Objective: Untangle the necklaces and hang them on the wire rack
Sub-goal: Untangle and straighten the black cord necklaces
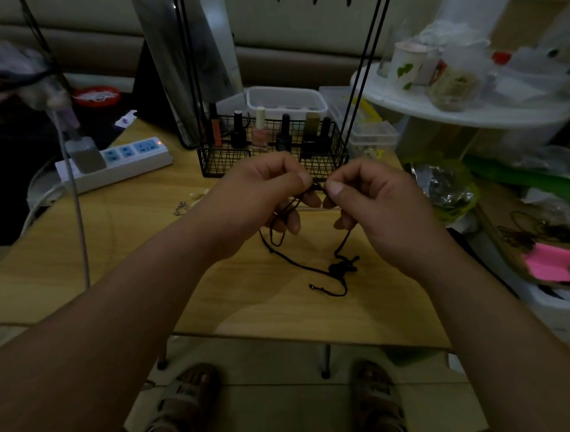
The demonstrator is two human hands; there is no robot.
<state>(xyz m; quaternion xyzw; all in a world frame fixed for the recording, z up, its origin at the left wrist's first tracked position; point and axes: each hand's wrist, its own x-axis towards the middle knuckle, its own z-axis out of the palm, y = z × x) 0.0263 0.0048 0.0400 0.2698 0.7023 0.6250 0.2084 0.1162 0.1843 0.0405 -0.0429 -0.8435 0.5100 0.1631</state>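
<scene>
Evidently mid-untangle | left grip (260, 197) and right grip (374, 205) each pinched the black cord necklace (340, 268) just above the counter (115, 256), its knotted tail lying on it | I judged the cord light, limp, snag-prone; best held close beside the knot.

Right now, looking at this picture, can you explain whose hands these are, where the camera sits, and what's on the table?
No machine here: a person wears a camera on the head, looking down at their own bare hands. The left hand and right hand both pinch a black cord necklace between them; its knotted end lies on the wooden table. Behind stand a black wire basket of nail polish bottles and a white power strip.
</scene>
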